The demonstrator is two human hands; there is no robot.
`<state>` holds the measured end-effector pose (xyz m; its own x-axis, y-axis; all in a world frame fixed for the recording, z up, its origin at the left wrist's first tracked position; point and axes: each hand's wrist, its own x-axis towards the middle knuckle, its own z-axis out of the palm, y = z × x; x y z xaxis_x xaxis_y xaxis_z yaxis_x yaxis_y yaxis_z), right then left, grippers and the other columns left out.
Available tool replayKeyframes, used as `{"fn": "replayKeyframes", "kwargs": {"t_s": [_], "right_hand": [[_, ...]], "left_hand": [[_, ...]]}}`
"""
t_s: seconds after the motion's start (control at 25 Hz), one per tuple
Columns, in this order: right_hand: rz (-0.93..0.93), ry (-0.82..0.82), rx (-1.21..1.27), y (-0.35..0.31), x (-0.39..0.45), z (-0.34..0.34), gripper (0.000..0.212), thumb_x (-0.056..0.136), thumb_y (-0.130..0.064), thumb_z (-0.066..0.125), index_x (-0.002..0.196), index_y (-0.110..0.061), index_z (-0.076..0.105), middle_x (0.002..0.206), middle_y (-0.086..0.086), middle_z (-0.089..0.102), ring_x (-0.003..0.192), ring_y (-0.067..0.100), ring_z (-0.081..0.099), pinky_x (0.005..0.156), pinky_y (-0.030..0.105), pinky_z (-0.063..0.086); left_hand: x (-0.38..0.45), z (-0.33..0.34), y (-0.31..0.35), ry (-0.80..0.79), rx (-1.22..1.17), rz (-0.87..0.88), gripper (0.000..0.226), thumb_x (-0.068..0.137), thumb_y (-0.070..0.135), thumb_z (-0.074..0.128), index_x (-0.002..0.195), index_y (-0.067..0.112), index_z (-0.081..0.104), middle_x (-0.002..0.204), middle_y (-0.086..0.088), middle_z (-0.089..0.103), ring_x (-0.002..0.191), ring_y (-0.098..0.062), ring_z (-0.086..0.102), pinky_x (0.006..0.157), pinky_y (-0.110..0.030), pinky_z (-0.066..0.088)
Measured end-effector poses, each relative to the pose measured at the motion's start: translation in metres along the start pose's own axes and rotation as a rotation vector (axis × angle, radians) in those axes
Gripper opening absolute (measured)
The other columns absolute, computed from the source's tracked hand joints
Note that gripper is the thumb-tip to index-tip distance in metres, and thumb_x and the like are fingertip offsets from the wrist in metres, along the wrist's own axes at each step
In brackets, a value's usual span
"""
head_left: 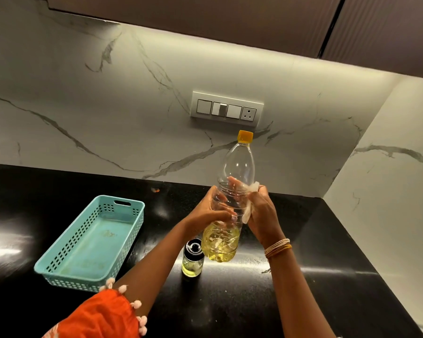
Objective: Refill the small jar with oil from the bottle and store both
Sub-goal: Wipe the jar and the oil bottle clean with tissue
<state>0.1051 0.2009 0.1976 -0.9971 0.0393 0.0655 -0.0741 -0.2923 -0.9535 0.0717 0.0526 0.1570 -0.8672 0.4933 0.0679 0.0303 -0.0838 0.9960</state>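
While the clear plastic oil bottle with the yellow screw cap (232, 206) is held upright above the black polished counter (303, 289), the left hand (206, 215) grips its ribbed middle, fingers curled round the near side. Right hand (260, 213) is on the bottle's right side, fingers clamped on a crumpled white tissue (250, 203) pressed to the plastic. Cap on. Yellow oil fills only the lowest part of the bottle. No label or writing can be read on it.

Small glass jar with the black lid (193, 261) stands on the counter just below and left of the bottle's base, apart from it, between the forearms; a little yellow oil lies at its bottom.

Turquoise perforated plastic basket (59, 267), long and shallow, sits on the counter to the left, well apart from the jar. White switch plate with one socket (226, 109) on the marble-pattern wall behind. Orange sleeve with pale pom-pom trim (103, 315) on the left arm; thread bangles (277, 247) on the right wrist.
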Motion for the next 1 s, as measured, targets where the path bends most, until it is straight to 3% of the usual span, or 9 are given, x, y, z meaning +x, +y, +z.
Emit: {"fn": "replayKeyframes", "kwargs": {"t_s": [0.12,0.24,0.4,0.52,0.68,0.76,0.84,0.92,1.0], "right_hand": [[-0.038,-0.006,-0.047,0.002,0.003,-0.002,0.038,0.082,-0.033,0.061,0.104,-0.005,0.046,0.115,0.041,0.051,0.089,0.037,0.058,0.076,0.043,0.053],[-0.236,0.160,-0.156,0.012,0.002,-0.005,0.009,0.090,-0.013,0.058,0.096,-0.008,0.063,0.100,0.026,0.063,0.083,0.026,0.064,0.068,0.027,0.057],[-0.402,0.294,-0.234,0.014,0.002,-0.014,0.016,0.083,0.003,0.066,0.096,-0.005,0.071,0.084,0.006,0.073,0.077,0.011,0.070,0.067,0.020,0.056],[-0.344,0.268,-0.208,0.011,0.010,-0.022,0.019,0.082,0.003,0.067,0.099,-0.002,0.070,0.078,-0.006,0.075,0.077,0.012,0.072,0.068,0.022,0.057],[0.037,0.003,0.025,0.000,0.026,-0.032,0.020,0.086,0.003,0.058,0.102,0.000,0.069,0.100,0.018,0.071,0.090,0.027,0.069,0.079,0.036,0.059],[0.174,-0.127,0.118,-0.005,0.030,-0.035,0.020,0.084,-0.003,0.059,0.100,0.001,0.070,0.099,0.021,0.069,0.089,0.027,0.069,0.080,0.038,0.059],[0.218,-0.130,0.154,-0.004,0.032,-0.032,0.020,0.082,-0.008,0.062,0.098,-0.001,0.071,0.095,0.020,0.069,0.087,0.027,0.069,0.079,0.038,0.059],[0.211,-0.071,0.208,0.002,0.031,-0.028,0.024,0.086,-0.008,0.061,0.108,0.002,0.066,0.101,0.022,0.067,0.094,0.031,0.066,0.089,0.045,0.055],[0.133,0.063,0.237,0.008,0.024,-0.024,0.023,0.091,-0.004,0.054,0.110,0.002,0.064,0.102,0.021,0.069,0.095,0.032,0.067,0.091,0.047,0.054]], "left_hand": [[0.002,0.000,-0.006,0.008,-0.061,0.014,0.075,0.054,0.034,0.076,0.120,0.027,0.042,0.122,-0.022,0.056,0.109,-0.036,0.062,0.092,-0.046,0.054],[0.007,0.000,-0.009,0.033,-0.080,0.040,0.080,0.055,0.035,0.076,0.125,0.017,0.042,0.122,-0.023,0.055,0.106,-0.035,0.063,0.092,-0.045,0.054],[0.014,-0.004,-0.015,0.025,-0.161,0.053,0.083,0.059,0.031,0.078,0.129,0.008,0.040,0.120,-0.023,0.059,0.104,-0.038,0.065,0.089,-0.047,0.055],[0.015,-0.004,-0.013,-0.049,-0.195,0.036,0.080,0.056,0.035,0.084,0.123,0.011,0.047,0.112,-0.016,0.064,0.100,-0.034,0.067,0.085,-0.042,0.057],[0.015,0.002,-0.003,-0.267,-0.202,-0.032,0.087,0.049,0.043,0.090,0.120,0.012,0.051,0.103,-0.007,0.068,0.094,-0.021,0.068,0.082,-0.033,0.057],[0.016,0.005,-0.007,-0.321,-0.182,-0.057,0.089,0.048,0.045,0.090,0.121,0.012,0.052,0.104,-0.007,0.067,0.096,-0.022,0.067,0.086,-0.035,0.056],[0.017,0.007,-0.015,-0.293,-0.171,-0.050,0.088,0.048,0.048,0.090,0.120,0.013,0.054,0.106,-0.007,0.067,0.100,-0.026,0.065,0.092,-0.041,0.053],[0.019,0.007,-0.019,-0.232,-0.173,-0.040,0.091,0.047,0.049,0.090,0.122,0.012,0.054,0.108,-0.011,0.066,0.104,-0.031,0.063,0.096,-0.049,0.049],[0.022,0.006,-0.020,-0.170,-0.185,-0.031,0.095,0.045,0.049,0.091,0.121,0.008,0.052,0.106,-0.012,0.066,0.100,-0.031,0.064,0.091,-0.045,0.053]]}}
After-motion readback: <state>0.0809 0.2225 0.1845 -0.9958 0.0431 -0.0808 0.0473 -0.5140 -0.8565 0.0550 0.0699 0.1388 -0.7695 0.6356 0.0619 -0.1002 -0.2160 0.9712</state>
